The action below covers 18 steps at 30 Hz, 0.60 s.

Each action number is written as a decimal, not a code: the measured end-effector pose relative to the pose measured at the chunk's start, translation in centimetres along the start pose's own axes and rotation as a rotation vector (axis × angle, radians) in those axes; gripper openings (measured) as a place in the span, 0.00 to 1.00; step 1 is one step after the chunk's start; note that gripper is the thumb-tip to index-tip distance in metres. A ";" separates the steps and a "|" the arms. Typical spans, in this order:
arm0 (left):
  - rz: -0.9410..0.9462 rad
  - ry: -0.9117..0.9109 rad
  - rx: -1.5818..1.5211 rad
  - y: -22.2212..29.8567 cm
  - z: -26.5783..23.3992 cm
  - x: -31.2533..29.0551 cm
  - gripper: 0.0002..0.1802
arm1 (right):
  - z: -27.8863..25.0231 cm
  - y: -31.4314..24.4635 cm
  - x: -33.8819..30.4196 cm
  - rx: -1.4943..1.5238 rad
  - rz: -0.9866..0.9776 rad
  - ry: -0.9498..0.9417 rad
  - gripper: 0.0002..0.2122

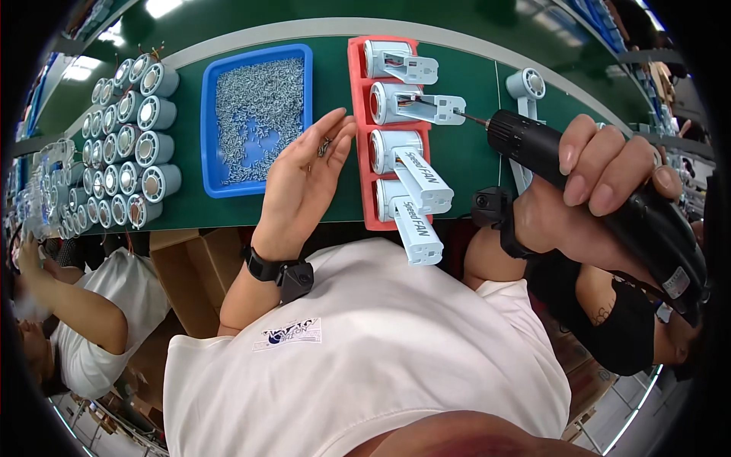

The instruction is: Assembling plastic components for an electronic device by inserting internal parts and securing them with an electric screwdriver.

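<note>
My right hand (601,171) is wrapped round a black electric screwdriver (525,141). Its thin bit reaches left to the end of the handle on a pale blue fan housing (438,108), the second from the far end of a red holder (356,114). Wires show inside that open handle. Cupped palm up beside the holder, my left hand (304,171) keeps a few small screws (324,146) among its bent fingers. The farthest housing (411,67) also has an open handle, while the two nearest housings (422,179) have covered handles.
A blue tray (207,129) of loose screws lies left of the holder. Motor units (152,148) are stacked in rows at the far left. Another pale blue housing (527,84) lies beyond the screwdriver. Co-workers sit on both sides; a cardboard box (186,266) stands below the table edge.
</note>
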<state>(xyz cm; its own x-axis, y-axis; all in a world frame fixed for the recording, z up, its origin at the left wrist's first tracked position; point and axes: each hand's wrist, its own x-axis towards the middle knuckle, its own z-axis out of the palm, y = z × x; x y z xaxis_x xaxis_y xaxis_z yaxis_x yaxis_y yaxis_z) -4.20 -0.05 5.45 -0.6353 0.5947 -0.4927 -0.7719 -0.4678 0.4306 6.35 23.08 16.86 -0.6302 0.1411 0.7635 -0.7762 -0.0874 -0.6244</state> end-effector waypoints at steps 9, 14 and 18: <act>-0.031 -0.081 0.057 0.0 -1.7 0.8 0.18 | 0.3 -0.4 0.9 -0.029 0.050 -0.044 0.41; -0.118 -0.278 -0.006 0.0 -4.1 2.6 0.16 | 0.4 -0.6 1.2 -0.051 0.091 -0.035 0.40; -0.081 -0.339 0.033 -0.2 -3.7 3.1 0.15 | 0.2 -0.3 1.9 -0.060 0.130 -0.098 0.37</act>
<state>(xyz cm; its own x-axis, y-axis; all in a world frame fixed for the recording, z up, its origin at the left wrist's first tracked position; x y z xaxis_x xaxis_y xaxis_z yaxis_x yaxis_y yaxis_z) -6.14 -0.54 1.04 -0.5232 0.8148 -0.2497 -0.8148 -0.3923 0.4269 5.36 23.19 18.53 -0.7263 0.0355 0.6865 -0.6874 -0.0391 -0.7252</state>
